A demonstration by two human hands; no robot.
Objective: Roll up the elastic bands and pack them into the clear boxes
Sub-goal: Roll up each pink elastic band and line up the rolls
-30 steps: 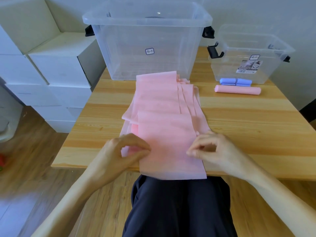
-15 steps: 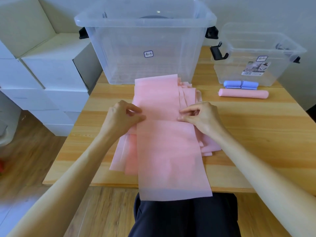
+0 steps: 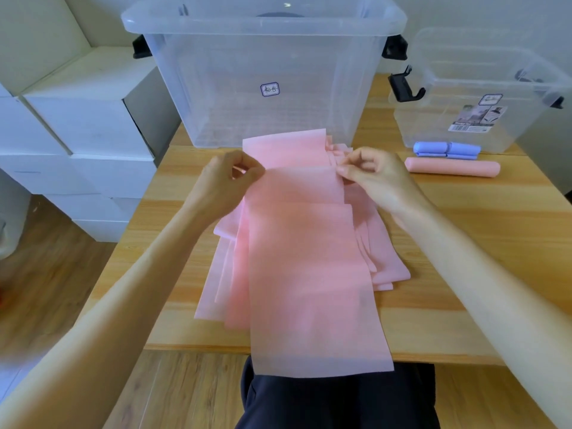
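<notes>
A long pink elastic band (image 3: 309, 274) lies on top of a pile of pink bands (image 3: 383, 258) on the wooden table (image 3: 464, 243); its near end hangs over the table's front edge. My left hand (image 3: 223, 184) pinches the band's left edge at a fold line, and my right hand (image 3: 371, 178) pinches the right edge at the same line. A large clear box (image 3: 263, 72) stands behind the pile. A smaller clear box (image 3: 483, 94) stands at the back right.
A rolled pink band (image 3: 452, 168) and a rolled blue band (image 3: 445, 150) lie in front of the smaller box. White cartons (image 3: 77, 125) are stacked left of the table. My dark-trousered lap (image 3: 334, 400) is below the table's front edge.
Both hands have moved away from me along the top band, from near the table's front edge up toward the large box, still pinching its edges. More of the band now hangs over the front edge.
</notes>
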